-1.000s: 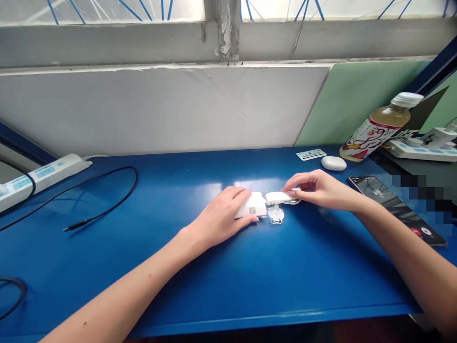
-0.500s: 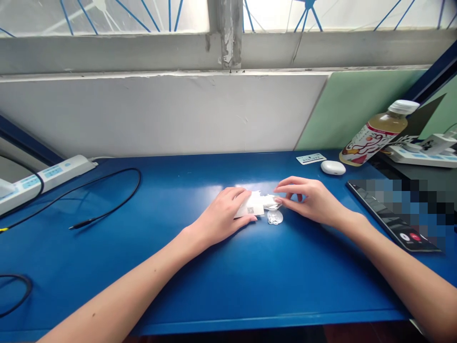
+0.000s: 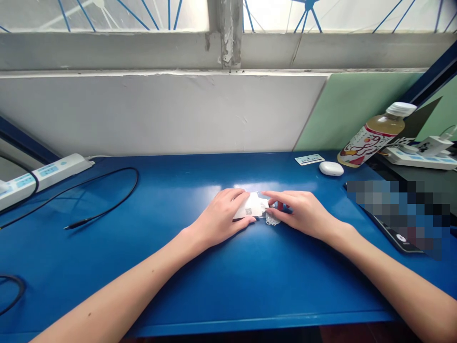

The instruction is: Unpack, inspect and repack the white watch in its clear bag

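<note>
A small white packet with a printed code (image 3: 253,206) lies on the blue table (image 3: 228,281) at its middle. My left hand (image 3: 219,215) lies on the packet's left part, fingers and thumb pressed round its edges. My right hand (image 3: 300,212) rests on the table just right of it, fingers stretched flat over the packet's right end. A small crinkled clear piece (image 3: 272,220) peeks out under the right fingertips. Whether the right hand grips anything is hidden.
A black cable (image 3: 103,200) and a white power strip (image 3: 39,176) lie at the left. At the right stand a tilted drink bottle (image 3: 374,136), a white earbud case (image 3: 331,168), a small card (image 3: 309,159), a phone (image 3: 392,228) and another power strip (image 3: 417,159).
My right hand has moved left and down onto the packet's right end, covering the white strip it held a second ago. My left hand has stayed on the packet.
</note>
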A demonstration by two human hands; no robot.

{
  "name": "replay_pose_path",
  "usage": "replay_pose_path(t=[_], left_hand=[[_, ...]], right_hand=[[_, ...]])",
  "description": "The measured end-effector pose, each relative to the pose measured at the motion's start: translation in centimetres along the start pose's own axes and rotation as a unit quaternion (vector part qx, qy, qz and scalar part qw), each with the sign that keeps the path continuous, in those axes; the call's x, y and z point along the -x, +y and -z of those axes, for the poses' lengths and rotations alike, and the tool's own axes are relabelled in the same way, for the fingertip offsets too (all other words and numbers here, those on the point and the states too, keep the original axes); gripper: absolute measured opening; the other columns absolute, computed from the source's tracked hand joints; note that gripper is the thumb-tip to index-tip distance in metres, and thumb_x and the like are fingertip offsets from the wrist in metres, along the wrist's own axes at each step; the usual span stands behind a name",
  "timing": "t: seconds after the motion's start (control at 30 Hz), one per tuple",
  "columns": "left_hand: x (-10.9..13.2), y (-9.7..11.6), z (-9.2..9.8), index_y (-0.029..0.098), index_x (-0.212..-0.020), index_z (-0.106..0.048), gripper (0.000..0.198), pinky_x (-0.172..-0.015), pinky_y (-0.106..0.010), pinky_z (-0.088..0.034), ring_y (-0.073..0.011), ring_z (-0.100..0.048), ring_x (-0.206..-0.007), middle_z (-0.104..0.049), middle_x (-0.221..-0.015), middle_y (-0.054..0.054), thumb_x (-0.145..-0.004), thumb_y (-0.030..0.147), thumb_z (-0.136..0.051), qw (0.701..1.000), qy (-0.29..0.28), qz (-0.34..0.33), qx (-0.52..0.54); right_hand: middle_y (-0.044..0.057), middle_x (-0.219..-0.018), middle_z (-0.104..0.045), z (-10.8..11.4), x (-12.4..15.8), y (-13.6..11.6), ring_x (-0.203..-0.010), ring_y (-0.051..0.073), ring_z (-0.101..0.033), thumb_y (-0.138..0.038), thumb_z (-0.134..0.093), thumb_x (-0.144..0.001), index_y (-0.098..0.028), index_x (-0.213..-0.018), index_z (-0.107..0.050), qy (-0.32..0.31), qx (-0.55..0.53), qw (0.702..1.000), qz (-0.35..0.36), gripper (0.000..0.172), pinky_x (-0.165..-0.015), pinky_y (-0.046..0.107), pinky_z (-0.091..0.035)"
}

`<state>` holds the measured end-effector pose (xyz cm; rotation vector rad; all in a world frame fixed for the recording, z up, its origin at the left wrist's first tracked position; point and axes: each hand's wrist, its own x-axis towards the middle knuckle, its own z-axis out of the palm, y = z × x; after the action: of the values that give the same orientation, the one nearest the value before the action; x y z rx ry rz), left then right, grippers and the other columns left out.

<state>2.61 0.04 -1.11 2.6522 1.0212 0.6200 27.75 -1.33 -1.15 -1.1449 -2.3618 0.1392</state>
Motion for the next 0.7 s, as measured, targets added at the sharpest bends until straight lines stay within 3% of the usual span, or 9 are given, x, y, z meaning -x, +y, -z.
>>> replay_pose_path(t=[0.2,0.33,0.47,0.53,0.6,0.7], left_hand=[[0.0,0.2,-0.1,0.013,-0.127,-0.057,0.045,-0.103,-0.045,-0.048,-0.0309,-0.056,-0.123,-0.06,-0.132,-0.017,-0.091,0.037,-0.067,1.0,0.008,-0.005,-0.009],[-0.1,0.3,-0.2,0.011,-0.133,-0.052,0.047,-0.109,-0.046,-0.043,-0.0312,-0.053,-0.129,-0.057,-0.138,-0.017,-0.097,0.04,-0.058,0.999,-0.028,-0.002,-0.04],[-0.1,0.6,-0.1,0.006,-0.147,-0.038,0.058,-0.119,-0.05,-0.027,-0.033,-0.034,-0.145,-0.043,-0.153,-0.02,-0.102,0.044,-0.045,0.991,-0.1,-0.003,-0.094],[-0.1,0.7,0.2,0.007,-0.151,-0.033,0.059,-0.121,-0.051,-0.023,-0.0333,-0.025,-0.149,-0.036,-0.158,-0.018,-0.105,0.044,-0.037,0.986,-0.128,-0.002,-0.11],[-0.1,0.9,0.4,0.01,-0.153,-0.032,0.058,-0.12,-0.054,-0.022,-0.0357,-0.02,-0.151,-0.032,-0.16,-0.017,-0.106,0.044,-0.031,0.982,-0.14,0.01,-0.122],[0.0,1.1,0.5,0.013,-0.153,-0.034,0.059,-0.118,-0.058,-0.024,-0.0402,-0.016,-0.15,-0.027,-0.161,-0.019,-0.105,0.047,-0.031,0.979,-0.148,0.04,-0.134]], right_hand=[[0.004,-0.087,-0.078,-1.2,0.1,-1.1,-0.071,0.021,-0.07,-0.024,-0.063,-0.088,-0.021,-0.127,-0.064,0.046,-0.034,0.997,-0.057,0.038,-0.063,0.033,-0.055],[0.006,-0.103,-0.078,-1.0,0.1,-1.2,-0.092,0.023,-0.07,-0.02,-0.056,-0.091,-0.022,-0.147,-0.045,-0.004,-0.092,0.994,-0.059,0.057,-0.08,0.038,-0.057],[0.001,-0.111,-0.077,0.0,-0.1,-0.9,-0.115,0.023,-0.062,-0.009,-0.048,-0.09,-0.026,-0.158,-0.02,-0.063,-0.114,0.991,-0.025,0.075,-0.096,0.043,-0.052],[0.002,-0.114,-0.076,0.7,-0.2,-0.5,-0.118,0.024,-0.06,-0.01,-0.048,-0.09,-0.026,-0.155,-0.028,-0.062,-0.099,0.993,-0.025,0.069,-0.097,0.043,-0.051],[0.006,-0.113,-0.076,1.3,-0.3,-0.1,-0.116,0.026,-0.061,-0.016,-0.048,-0.093,-0.022,-0.145,-0.046,-0.03,-0.059,0.997,-0.044,0.053,-0.096,0.044,-0.051],[0.01,-0.102,-0.076,2.0,-0.4,0.2,-0.096,0.027,-0.068,-0.023,-0.051,-0.094,-0.018,-0.12,-0.067,0.01,0.002,0.995,-0.101,0.031,-0.083,0.044,-0.055]])
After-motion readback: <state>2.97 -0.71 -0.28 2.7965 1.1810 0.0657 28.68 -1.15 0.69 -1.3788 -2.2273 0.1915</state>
